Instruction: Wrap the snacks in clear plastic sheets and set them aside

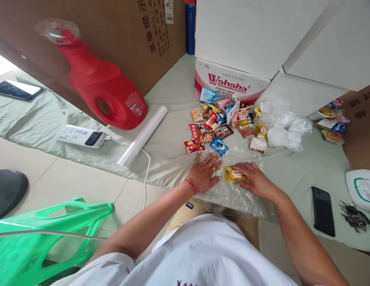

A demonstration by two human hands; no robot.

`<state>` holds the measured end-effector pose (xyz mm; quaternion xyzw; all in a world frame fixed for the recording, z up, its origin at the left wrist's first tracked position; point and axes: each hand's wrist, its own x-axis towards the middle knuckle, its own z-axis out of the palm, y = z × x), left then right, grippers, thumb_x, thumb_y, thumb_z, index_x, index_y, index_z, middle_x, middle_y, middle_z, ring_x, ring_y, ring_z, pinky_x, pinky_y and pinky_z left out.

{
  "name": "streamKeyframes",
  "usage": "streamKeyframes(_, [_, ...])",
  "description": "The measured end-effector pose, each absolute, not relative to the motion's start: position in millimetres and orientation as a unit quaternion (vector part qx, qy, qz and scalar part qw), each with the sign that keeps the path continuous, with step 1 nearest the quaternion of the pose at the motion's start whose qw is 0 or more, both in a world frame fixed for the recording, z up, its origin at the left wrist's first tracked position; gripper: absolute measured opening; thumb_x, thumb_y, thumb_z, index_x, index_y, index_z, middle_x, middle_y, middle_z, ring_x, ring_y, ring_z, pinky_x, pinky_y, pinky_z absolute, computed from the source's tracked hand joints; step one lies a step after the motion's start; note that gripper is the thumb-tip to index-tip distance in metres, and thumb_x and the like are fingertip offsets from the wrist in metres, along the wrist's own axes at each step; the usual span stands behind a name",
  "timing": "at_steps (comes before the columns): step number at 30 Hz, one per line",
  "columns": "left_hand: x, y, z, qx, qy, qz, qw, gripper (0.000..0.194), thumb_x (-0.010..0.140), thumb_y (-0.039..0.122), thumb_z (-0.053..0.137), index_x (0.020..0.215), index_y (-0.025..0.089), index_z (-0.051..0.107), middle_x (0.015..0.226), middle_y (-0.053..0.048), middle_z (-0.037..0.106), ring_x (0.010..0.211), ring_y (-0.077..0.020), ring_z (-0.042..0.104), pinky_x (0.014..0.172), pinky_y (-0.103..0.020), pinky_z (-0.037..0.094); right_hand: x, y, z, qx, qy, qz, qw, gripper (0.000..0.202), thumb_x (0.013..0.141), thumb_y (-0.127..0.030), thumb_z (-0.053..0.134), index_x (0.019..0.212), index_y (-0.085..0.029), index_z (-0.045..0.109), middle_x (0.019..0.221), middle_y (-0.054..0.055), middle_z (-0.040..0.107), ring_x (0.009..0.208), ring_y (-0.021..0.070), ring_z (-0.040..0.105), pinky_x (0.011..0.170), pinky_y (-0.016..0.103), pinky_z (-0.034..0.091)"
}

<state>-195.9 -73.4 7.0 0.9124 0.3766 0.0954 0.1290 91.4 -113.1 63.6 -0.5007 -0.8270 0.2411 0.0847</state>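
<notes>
My right hand (254, 179) has its fingers around a yellow snack packet (231, 174), which lies on a sheet of clear plastic film (220, 194). Flat on the film's left part, my left hand (205, 171) has its fingers spread and holds nothing. Just beyond the fingertips is a blue snack packet (219, 146), at the near edge of a loose pile of small packaged snacks (206, 136). Several film-wrapped bundles (281, 127) sit to the right of the pile.
A roll of clear film (143, 137) lies left of my hands, near a red detergent bottle (109, 87) and a white power bank (82, 136) with a cable. At right are a black phone (323, 211) and keys (354, 216). A Wahaha carton (229, 79) stands behind the snacks.
</notes>
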Motion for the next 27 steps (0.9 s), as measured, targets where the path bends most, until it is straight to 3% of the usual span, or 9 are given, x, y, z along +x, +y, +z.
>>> streamKeyframes(5, [-195, -73, 12, 0.913, 0.380, 0.076, 0.127, 0.067, 0.104, 0.064, 0.034, 0.161, 0.029, 0.041, 0.171, -0.006, 0.033, 0.158, -0.0335, 0.030, 0.127, -0.070, 0.005, 89, -92, 80, -0.530, -0.804, 0.218, 0.159, 0.045, 0.101, -0.045, 0.056, 0.141, -0.026, 0.063, 0.135, 0.012, 0.065, 0.122, 0.0303, 0.059, 0.108, 0.049, 0.047])
streamKeyframes(11, [-195, -74, 11, 0.913, 0.381, 0.076, 0.122, 0.070, 0.102, 0.066, 0.037, 0.161, 0.030, 0.040, 0.171, -0.006, 0.034, 0.158, -0.0346, 0.030, 0.127, -0.071, 0.006, 79, -100, 61, -0.485, -0.834, 0.244, 0.096, 0.055, 0.090, -0.030, 0.070, 0.144, -0.023, 0.061, 0.147, 0.013, 0.057, 0.132, 0.0321, 0.050, 0.113, 0.052, 0.044])
streamKeyframes(18, [-196, -73, 9, 0.915, 0.383, 0.067, 0.110, 0.071, 0.102, 0.067, 0.037, 0.163, 0.030, 0.038, 0.170, -0.007, 0.035, 0.158, -0.0352, 0.029, 0.127, -0.069, 0.006, 95, -121, 44, -0.552, -0.799, 0.203, 0.124, 0.049, 0.092, -0.021, 0.061, 0.141, -0.021, 0.064, 0.132, 0.013, 0.063, 0.121, 0.0313, 0.051, 0.108, 0.051, 0.046])
streamKeyframes(21, [-195, -72, 9, 0.915, 0.382, 0.063, 0.110, 0.071, 0.102, 0.068, 0.036, 0.163, 0.030, 0.038, 0.170, -0.007, 0.034, 0.158, -0.0346, 0.029, 0.128, -0.068, 0.006, 104, -120, 54, -0.554, -0.788, 0.221, 0.153, 0.044, 0.092, -0.026, 0.064, 0.136, -0.022, 0.066, 0.126, 0.012, 0.066, 0.117, 0.0310, 0.055, 0.105, 0.050, 0.048])
streamKeyframes(24, [-195, -72, 9, 0.915, 0.380, 0.062, 0.120, 0.071, 0.102, 0.068, 0.035, 0.162, 0.030, 0.038, 0.171, -0.007, 0.034, 0.158, -0.0340, 0.029, 0.127, -0.069, 0.004, 107, -107, 71, -0.562, -0.767, 0.235, 0.204, 0.044, 0.093, -0.042, 0.068, 0.133, -0.023, 0.067, 0.121, 0.011, 0.069, 0.114, 0.0304, 0.059, 0.101, 0.048, 0.050])
streamKeyframes(27, [-195, -72, 9, 0.914, 0.380, 0.061, 0.128, 0.071, 0.103, 0.067, 0.035, 0.162, 0.029, 0.038, 0.171, -0.007, 0.031, 0.158, -0.0331, 0.028, 0.127, -0.069, 0.001, 102, -74, 85, -0.585, -0.758, 0.181, 0.224, 0.049, 0.091, -0.049, 0.068, 0.131, -0.021, 0.068, 0.117, 0.011, 0.070, 0.112, 0.0311, 0.061, 0.101, 0.048, 0.050])
